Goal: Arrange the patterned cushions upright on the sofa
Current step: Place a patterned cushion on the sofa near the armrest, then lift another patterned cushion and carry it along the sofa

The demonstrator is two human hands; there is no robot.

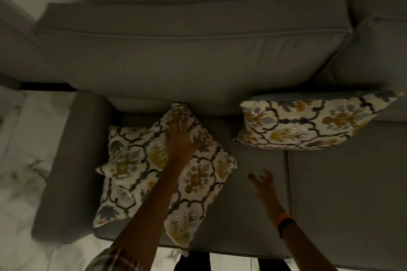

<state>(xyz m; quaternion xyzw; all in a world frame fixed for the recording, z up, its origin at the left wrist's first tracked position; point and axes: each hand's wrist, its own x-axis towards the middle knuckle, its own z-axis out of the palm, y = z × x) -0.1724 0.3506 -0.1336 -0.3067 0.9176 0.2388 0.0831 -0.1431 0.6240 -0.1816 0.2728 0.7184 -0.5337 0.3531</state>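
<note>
Three cream cushions with dark scrolls and yellow-blue flowers lie on a grey sofa (253,215). One cushion (308,125) leans upright against the back cushion at the right. Another cushion (198,178) lies tilted across the seat, partly over a flat third cushion (123,174) by the left armrest. My left hand (179,136) rests on the top corner of the tilted cushion, fingers curled over its edge. My right hand (263,185) hovers above the bare seat with fingers spread, holding nothing.
The sofa's left armrest (70,160) borders the cushions. The wide back cushion (187,61) runs behind them, with another back cushion (370,55) at the right. A seam (287,193) splits the seat. Pale marbled floor (19,160) lies to the left.
</note>
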